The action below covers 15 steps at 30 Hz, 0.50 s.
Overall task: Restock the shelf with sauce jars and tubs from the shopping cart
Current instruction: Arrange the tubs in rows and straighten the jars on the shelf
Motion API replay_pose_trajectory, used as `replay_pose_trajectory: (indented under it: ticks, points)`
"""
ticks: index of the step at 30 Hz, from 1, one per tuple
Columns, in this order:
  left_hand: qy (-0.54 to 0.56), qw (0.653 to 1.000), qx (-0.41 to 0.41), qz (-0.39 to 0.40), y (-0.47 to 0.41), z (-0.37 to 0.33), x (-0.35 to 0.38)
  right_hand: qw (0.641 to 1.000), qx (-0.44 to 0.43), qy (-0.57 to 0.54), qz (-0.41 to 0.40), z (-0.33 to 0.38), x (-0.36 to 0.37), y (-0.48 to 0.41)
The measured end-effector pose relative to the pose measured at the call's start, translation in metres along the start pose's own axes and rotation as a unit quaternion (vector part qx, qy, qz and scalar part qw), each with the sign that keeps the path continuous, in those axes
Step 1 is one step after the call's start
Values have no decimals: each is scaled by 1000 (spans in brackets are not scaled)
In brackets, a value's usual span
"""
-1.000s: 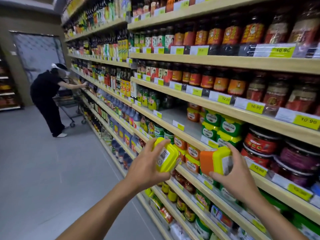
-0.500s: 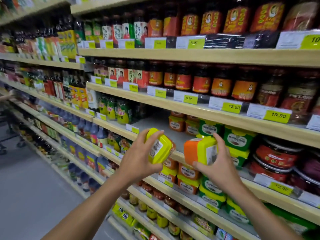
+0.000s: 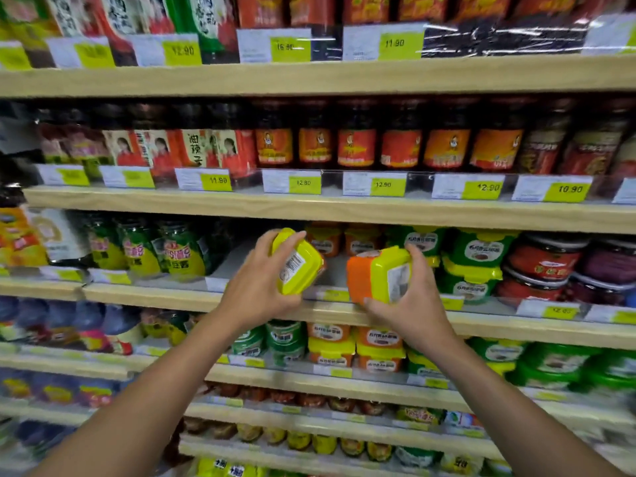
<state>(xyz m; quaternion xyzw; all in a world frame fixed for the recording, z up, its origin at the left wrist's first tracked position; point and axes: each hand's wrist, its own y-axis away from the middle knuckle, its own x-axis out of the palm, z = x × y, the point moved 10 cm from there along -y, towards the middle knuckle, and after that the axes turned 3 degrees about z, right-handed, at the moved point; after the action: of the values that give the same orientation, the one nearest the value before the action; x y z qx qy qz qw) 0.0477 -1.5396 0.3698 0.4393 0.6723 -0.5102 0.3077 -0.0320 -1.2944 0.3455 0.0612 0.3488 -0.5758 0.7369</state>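
My left hand [image 3: 256, 287] grips a yellow-lidded sauce tub [image 3: 297, 261] tilted on its side, barcode toward me. My right hand [image 3: 411, 304] grips a second tub [image 3: 377, 275], orange with a yellow lid, also turned sideways. Both tubs are held just in front of the middle shelf [image 3: 155, 296], level with a bare gap in it. Behind that gap stand matching orange tubs [image 3: 342, 239]. Green tubs with yellow lids [image 3: 478, 263] are stacked to the right of my right hand. The shopping cart is out of view.
Green-labelled jars [image 3: 179, 251] stand left of the gap. Red-lidded tubs [image 3: 543, 266] sit at the far right of the same shelf. Dark sauce jars [image 3: 358, 142] fill the shelf above. More orange and green tubs [image 3: 354, 349] fill the shelf below.
The view has swung right, off the aisle and onto the shelves head-on. Both hands have carried their tubs closer to the gap on the middle shelf.
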Motion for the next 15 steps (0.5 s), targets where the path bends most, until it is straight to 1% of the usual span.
replay_pose_trajectory:
  ticks: [5, 7, 10, 15]
  points:
    - [40, 999, 14, 10, -26, 18, 7, 999, -12, 33, -24, 13, 6, -3]
    - [49, 999, 6, 19, -36, 24, 10, 999, -15, 37, -32, 16, 7, -6]
    - [79, 995, -23, 53, -50, 35, 15, 998, -14, 41, -41, 20, 10, -11]
    - [118, 987, -14, 105, -71, 48, 29, 997, -8, 54, -46, 21, 21, -16]
